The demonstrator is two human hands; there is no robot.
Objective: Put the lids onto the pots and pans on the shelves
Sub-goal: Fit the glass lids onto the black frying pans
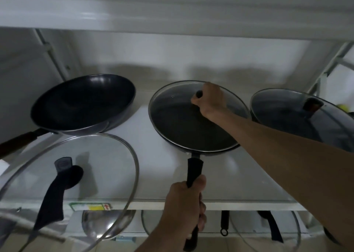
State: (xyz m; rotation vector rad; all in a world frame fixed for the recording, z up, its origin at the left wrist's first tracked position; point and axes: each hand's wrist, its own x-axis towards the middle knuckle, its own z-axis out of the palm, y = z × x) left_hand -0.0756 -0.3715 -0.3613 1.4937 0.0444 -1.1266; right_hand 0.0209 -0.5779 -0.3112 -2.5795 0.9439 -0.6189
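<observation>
A black frying pan (pixel 191 131) sits in the middle of the white shelf (pixel 239 175) with a glass lid (pixel 168 102) lying on it. My right hand (pixel 208 100) grips the lid's black knob. My left hand (pixel 183 207) holds the pan's long black handle, which sticks out over the shelf's front edge. To the left stands an uncovered dark wok (pixel 82 104). In front of it a large glass lid (pixel 80 175) with a black handle leans over the shelf edge. At the right a third pan (pixel 298 117) carries a glass lid.
The upper shelf board (pixel 172 22) hangs low overhead. Below the front edge, on a lower level, are a steel ladle (pixel 103 225), more glass lids (pixel 268 230) and hanging black handles. A metal frame post (pixel 333 64) rises at the right.
</observation>
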